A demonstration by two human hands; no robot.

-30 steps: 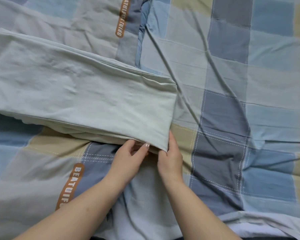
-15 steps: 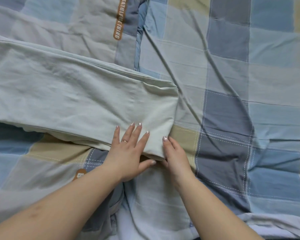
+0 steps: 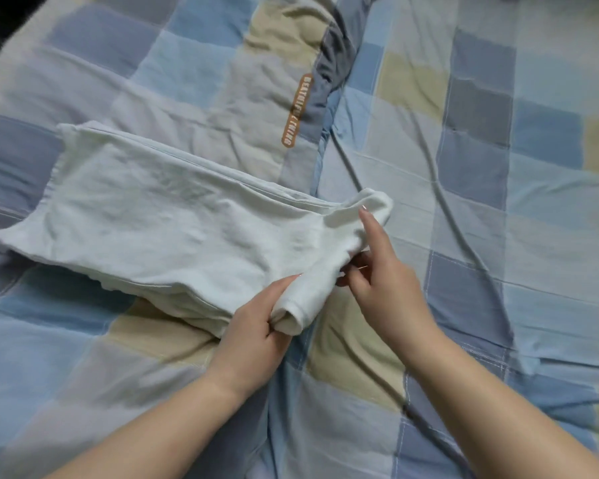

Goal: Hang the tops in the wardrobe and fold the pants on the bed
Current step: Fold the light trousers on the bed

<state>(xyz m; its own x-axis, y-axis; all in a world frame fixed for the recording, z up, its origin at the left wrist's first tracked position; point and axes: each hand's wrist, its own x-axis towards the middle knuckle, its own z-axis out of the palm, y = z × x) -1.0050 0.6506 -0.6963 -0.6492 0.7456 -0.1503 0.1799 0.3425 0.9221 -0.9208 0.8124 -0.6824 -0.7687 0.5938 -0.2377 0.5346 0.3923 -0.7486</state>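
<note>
The pale pants [image 3: 173, 229] lie folded on the bed [image 3: 498, 167], left of centre. The left hand [image 3: 256, 326] pinches the near corner; the right hand [image 3: 377, 267] grips the far corner. Soft, light cloth, best held at the corners. The layers underneath are hidden.

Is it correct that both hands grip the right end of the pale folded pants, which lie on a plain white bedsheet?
Not quite. The bedding is not plain white: the head view shows a checked cover in blue, grey and beige squares. The rest holds: the left hand and the right hand both grip the right end of the pale folded pants.
</note>
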